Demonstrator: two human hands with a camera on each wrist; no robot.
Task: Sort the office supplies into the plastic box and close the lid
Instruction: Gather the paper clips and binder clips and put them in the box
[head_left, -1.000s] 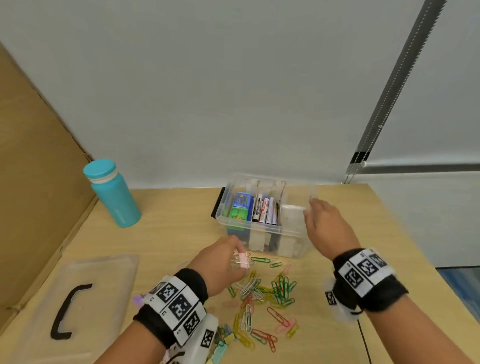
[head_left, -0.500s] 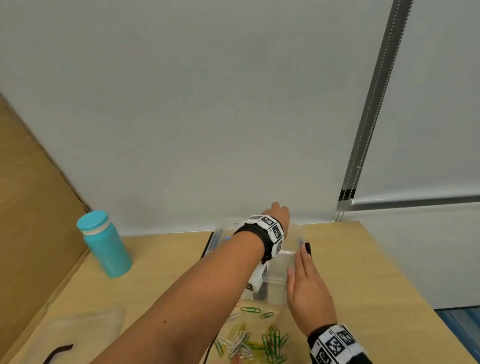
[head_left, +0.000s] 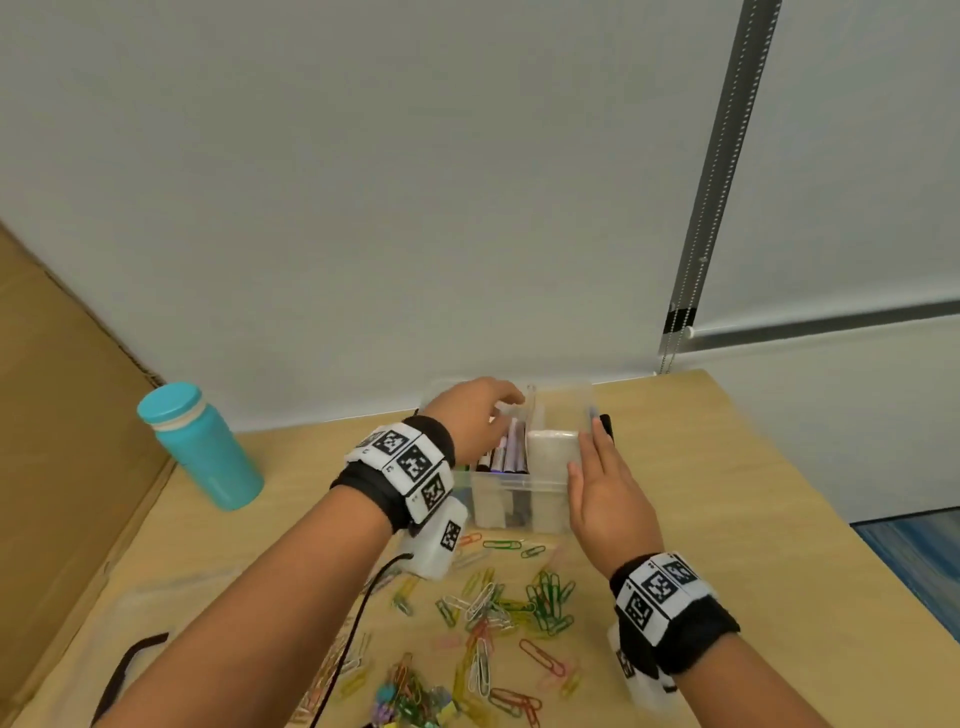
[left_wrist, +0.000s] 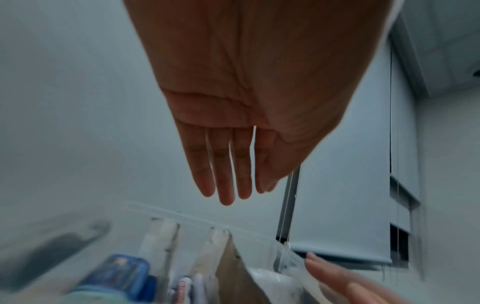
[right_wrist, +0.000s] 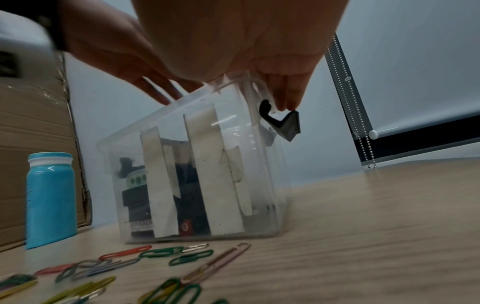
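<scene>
The clear plastic box (head_left: 514, 499) stands open at the table's back, with markers (head_left: 506, 452) and a blue item (left_wrist: 122, 273) in its divided slots. My left hand (head_left: 498, 402) hovers over the box with straight fingers, and its palm (left_wrist: 233, 185) holds nothing. My right hand (head_left: 597, 447) lies flat against the box's right side, its fingertips (right_wrist: 285, 98) by the black latch (right_wrist: 283, 125). Several coloured paper clips (head_left: 498, 608) lie scattered in front of the box (right_wrist: 207, 164). The clear lid with its black handle (head_left: 130, 670) rests at the lower left.
A teal bottle (head_left: 202, 452) stands left of the box, near a cardboard wall (head_left: 57, 441) along the table's left edge. A heap of small coloured clips (head_left: 410, 696) lies at the near edge. A bead chain hangs by the wall at the back right.
My left hand held small clips at the pile, reached over the box, and now hovers there empty. My right hand stayed at the box's right side.
</scene>
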